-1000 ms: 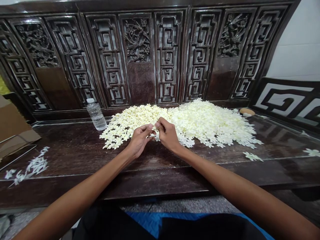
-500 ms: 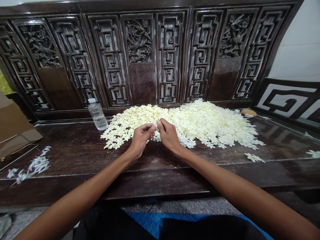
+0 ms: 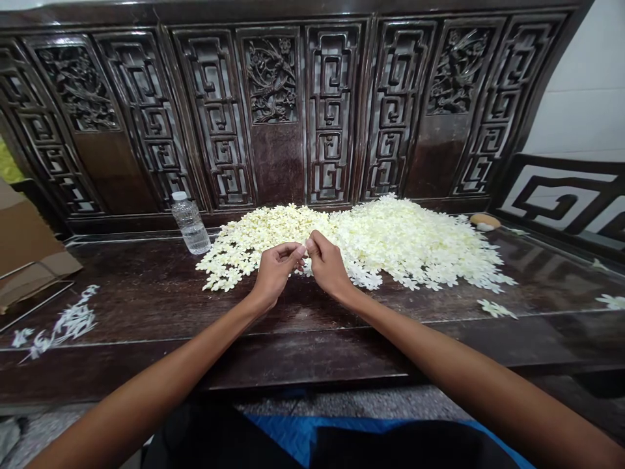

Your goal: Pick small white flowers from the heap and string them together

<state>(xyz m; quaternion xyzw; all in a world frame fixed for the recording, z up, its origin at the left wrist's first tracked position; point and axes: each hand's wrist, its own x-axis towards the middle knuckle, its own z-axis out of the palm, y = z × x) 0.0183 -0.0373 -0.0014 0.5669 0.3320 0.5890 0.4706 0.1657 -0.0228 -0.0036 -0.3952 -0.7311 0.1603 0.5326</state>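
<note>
A wide heap of pale yellow-white flowers (image 3: 405, 241), seemingly artificial, lies spread along the dark wooden bench (image 3: 293, 352). Just in front of the heap's middle, my left hand (image 3: 278, 267) and my right hand (image 3: 329, 264) meet at the fingertips. Both are closed in a pinch, thumbs against the forefingers. Whatever sits between the fingertips is too small and too covered to make out; a little white shows there. Flowers lie directly behind and around both hands.
Left of the heap stands a clear plastic bottle (image 3: 191, 225), partly filled. White scraps (image 3: 71, 322) lie at the bench's left, near a cardboard box (image 3: 29, 241). A few stray flowers (image 3: 495, 309) and a tan oval object (image 3: 484, 221) are at the right. A carved backrest (image 3: 278, 156) rises behind.
The two hands stay together at nearly the same spot. Only the fingers shift slightly, with the left thumb a touch closer to the right fingertips.
</note>
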